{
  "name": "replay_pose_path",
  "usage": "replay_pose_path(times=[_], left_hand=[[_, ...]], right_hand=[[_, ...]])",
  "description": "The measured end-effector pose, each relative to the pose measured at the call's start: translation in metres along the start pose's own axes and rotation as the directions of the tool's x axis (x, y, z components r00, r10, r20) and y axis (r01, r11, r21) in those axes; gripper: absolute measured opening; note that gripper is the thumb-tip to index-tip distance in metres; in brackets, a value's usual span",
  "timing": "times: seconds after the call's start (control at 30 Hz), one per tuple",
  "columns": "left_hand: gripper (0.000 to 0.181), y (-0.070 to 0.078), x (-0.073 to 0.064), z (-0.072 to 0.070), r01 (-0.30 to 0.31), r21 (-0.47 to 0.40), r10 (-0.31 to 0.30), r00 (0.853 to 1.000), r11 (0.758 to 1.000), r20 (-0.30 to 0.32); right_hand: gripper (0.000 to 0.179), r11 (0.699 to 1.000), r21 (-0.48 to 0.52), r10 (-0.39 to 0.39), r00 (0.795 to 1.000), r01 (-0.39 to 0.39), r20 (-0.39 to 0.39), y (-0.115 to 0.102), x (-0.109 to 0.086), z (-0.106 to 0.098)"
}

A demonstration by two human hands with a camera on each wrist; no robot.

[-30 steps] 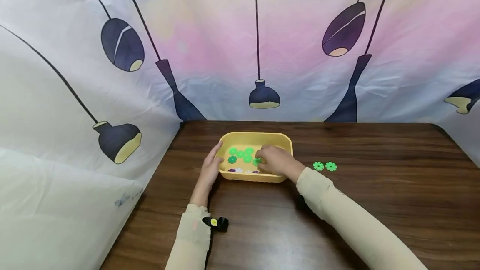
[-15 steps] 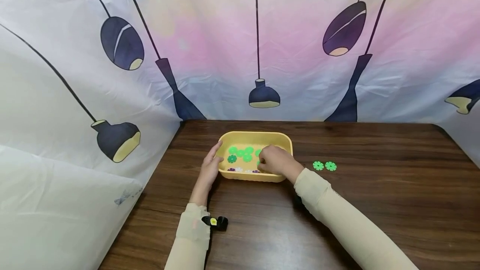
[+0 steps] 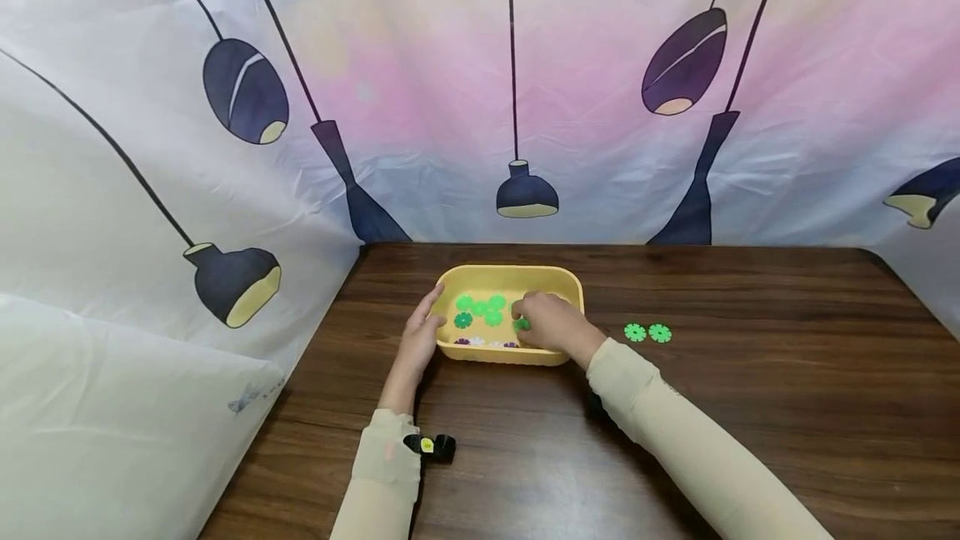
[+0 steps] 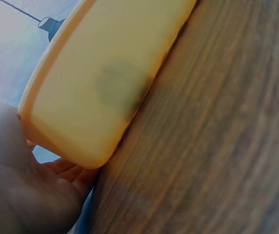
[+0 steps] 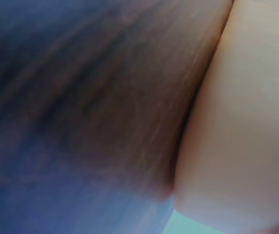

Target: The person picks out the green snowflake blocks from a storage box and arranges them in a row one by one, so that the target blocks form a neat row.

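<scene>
A yellow plastic basin [image 3: 507, 280] stands on the wooden table, holding several flower-shaped plastic discs. My left hand [image 3: 417, 347] grips its left end; in the left wrist view the thumb lies at the rim of the basin [image 4: 85, 97] and the fingers curl behind it. Inside the basin's right part, my right hand [image 3: 553, 325] pinches a green flower disc [image 3: 522, 324] between thumb and fingers. Light green discs [image 3: 480, 308] lie left of it, with a darker green disc [image 3: 463, 320] nearby. Purple and white discs [image 3: 477, 342] show partly behind the front wall.
Two green flower discs, a left one [image 3: 634, 332] and a right one [image 3: 660, 333], lie side by side on the table [image 3: 750, 373], right of the basin. A printed curtain [image 3: 420, 107] hangs behind the table. The right wrist view is blurred.
My right hand stays inside the basin; its fingers shift slightly among the discs, and a green disc now shows at the fingertips. The left hand has stayed at the basin's left end.
</scene>
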State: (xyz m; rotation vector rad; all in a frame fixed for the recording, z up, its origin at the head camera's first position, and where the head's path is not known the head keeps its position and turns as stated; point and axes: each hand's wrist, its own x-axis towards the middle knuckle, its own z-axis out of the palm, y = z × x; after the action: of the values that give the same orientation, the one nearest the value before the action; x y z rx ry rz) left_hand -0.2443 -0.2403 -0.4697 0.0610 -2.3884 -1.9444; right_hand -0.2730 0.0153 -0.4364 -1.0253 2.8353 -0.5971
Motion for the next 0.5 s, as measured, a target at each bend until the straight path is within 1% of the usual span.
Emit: replay_pose_path(times=[0.1,0.23,0.37,0.5], left_hand=[[0.064,0.0000,-0.0009,0.0007,-0.006,0.000,0.006,1.000,1.000,0.006],[0.065,0.0003,-0.0020,0.0011,-0.011,-0.005,0.011,1.000,1.000,0.012],[0.065,0.0012,-0.0030,0.0000,-0.006,-0.020,0.007,1.000,1.000,0.004],[0.064,0.0017,-0.0038,-0.0007,-0.002,-0.027,0.002,1.000,1.000,0.004]], right_hand=[[0.017,1.000,-0.005,-0.010,1.000,0.010,0.000,0.0013,-0.0002,0.0007],[0.017,0.999,0.015,-0.030,1.000,0.030,-0.001,0.0031,-0.0002,0.0014],[0.020,0.998,0.043,-0.049,0.999,0.048,0.006,0.0034,0.0005,0.0017],[0.020,0.997,0.047,-0.059,0.998,0.059,0.006,0.0029,0.0006,0.0009]])
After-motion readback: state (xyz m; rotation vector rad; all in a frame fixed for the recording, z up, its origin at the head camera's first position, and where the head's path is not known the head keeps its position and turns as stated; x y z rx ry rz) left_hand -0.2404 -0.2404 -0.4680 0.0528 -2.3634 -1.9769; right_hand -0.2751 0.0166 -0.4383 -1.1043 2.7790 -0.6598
